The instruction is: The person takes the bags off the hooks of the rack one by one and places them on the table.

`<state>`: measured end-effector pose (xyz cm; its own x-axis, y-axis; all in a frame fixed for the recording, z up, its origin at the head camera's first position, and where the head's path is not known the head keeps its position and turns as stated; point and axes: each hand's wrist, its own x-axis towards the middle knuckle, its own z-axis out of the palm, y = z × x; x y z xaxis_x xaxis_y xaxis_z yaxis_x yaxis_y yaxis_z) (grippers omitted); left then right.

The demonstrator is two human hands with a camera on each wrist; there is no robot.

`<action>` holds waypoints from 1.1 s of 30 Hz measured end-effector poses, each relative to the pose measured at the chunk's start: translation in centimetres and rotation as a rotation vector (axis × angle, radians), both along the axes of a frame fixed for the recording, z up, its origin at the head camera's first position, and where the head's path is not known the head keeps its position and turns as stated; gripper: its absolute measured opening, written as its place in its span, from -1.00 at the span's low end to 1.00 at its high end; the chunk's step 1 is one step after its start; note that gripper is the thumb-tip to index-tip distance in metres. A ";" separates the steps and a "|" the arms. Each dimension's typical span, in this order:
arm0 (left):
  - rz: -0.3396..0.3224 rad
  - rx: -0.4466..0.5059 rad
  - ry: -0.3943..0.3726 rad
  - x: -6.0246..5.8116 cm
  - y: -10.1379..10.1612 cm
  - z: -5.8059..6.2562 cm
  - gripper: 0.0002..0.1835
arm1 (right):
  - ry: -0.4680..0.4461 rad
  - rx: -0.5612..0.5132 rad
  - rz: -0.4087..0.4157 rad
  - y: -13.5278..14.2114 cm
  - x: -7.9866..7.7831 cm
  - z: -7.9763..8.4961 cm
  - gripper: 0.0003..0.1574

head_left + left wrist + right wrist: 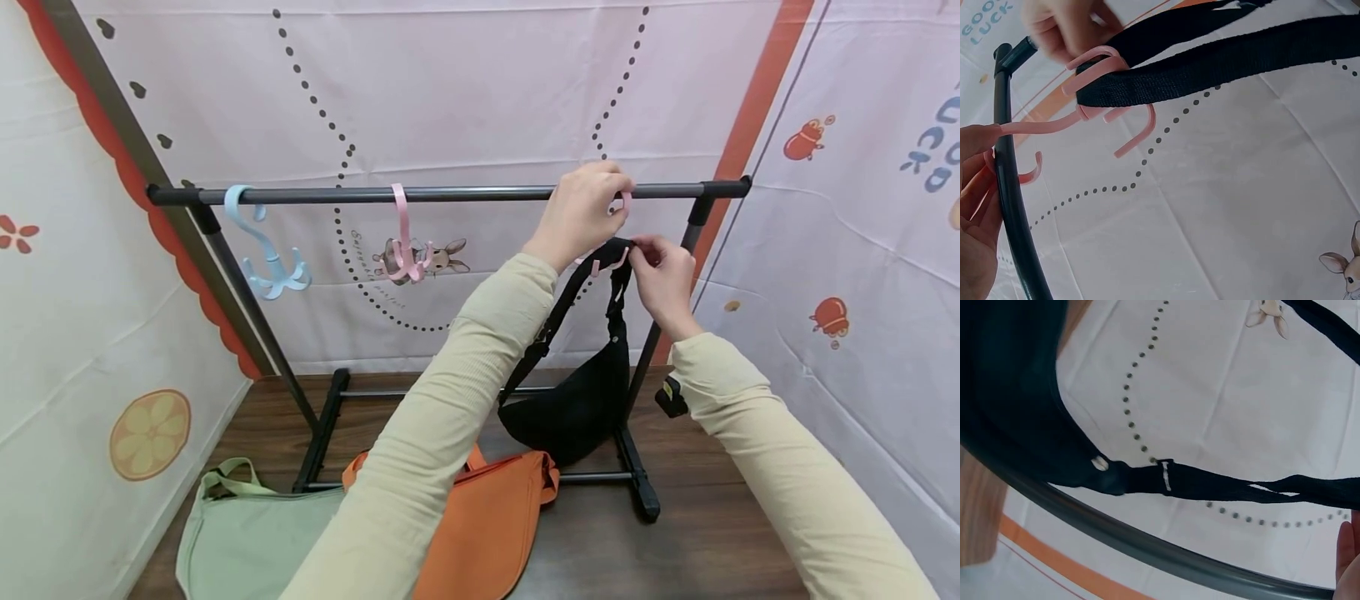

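A black sling bag [573,408] hangs by its strap [1135,87], which is looped over prongs of a pink multi-prong hook [1097,72]. My left hand [588,208] is at the rack's black bar [472,194] and grips that hook's stem where it meets the bar. Just below and to the right, my right hand [663,271] pinches the strap at the prongs. In the right wrist view only a few fingertips [1345,547] show, right beside the strap. The bag's body [1010,394] hangs below the bar.
A light blue hook [273,258] and another pink hook [405,242] hang further left on the bar. A pale green bag [258,542] and an orange bag [487,525] lie in front of the rack, partly behind my left sleeve. Printed cloth walls surround the rack.
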<state>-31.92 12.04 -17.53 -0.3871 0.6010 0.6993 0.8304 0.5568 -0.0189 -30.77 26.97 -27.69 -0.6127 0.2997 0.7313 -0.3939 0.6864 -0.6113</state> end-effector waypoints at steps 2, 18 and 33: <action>0.002 0.003 0.001 0.1 0.0 0.0 -0.78 | 0.008 0.016 -0.013 0.0 0.0 0.9 -0.73; 0.027 -0.002 -0.038 0.2 0.0 0.2 -0.78 | 0.139 0.023 -0.077 -1.6 1.5 4.4 -0.75; 0.058 -0.041 -0.086 0.5 0.0 0.8 -0.78 | 0.144 0.001 -0.092 -1.9 3.7 4.5 -0.78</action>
<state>-31.43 12.06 -16.74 -0.4794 0.6031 0.6375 0.7965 0.6040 0.0276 -27.03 25.07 -23.16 -0.4718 0.3492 0.8096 -0.4123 0.7243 -0.5526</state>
